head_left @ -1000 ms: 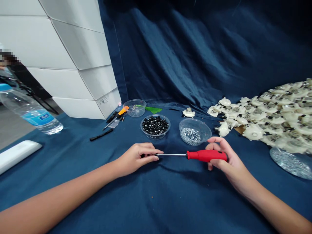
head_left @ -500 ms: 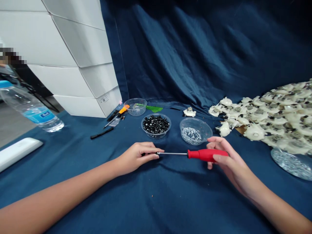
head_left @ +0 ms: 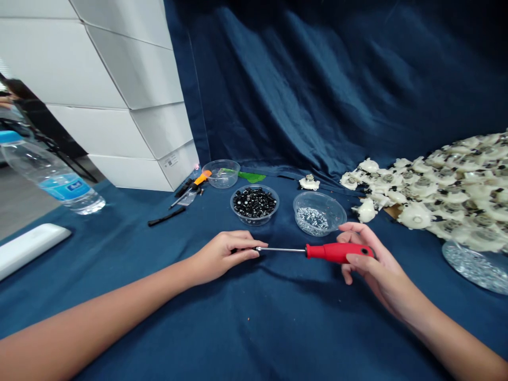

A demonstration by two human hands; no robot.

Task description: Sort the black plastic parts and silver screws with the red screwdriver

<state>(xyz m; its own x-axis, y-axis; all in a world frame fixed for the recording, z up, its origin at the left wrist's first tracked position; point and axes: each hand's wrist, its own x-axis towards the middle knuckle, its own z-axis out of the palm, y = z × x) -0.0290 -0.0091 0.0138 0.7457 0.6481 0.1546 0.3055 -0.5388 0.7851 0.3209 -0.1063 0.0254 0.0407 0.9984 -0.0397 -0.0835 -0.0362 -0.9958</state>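
Screwdriver [head_left: 317, 252]: held level over the blue cloth [head_left: 278, 328], between the two hands. It looks light and stiff; the thick red handle [head_left: 335, 252] seems the sure place to hold — the thin metal shaft [head_left: 283, 250] may slip.
Right hand [head_left: 375, 264]: fingers and thumb curl loosely about the handle's end.
Left hand [head_left: 224, 256]: thumb and fingers pinch a small dark part [head_left: 254, 249] at the shaft's far end.
Dark part: probably light, hard and easily dropped; best pinched by its sides.
Hidden: most of the dark part, behind fingers.
Hard to make out: whether the shaft's tip touches a screw — too small.
Cut off: the pale pile [head_left: 444, 196], at right.
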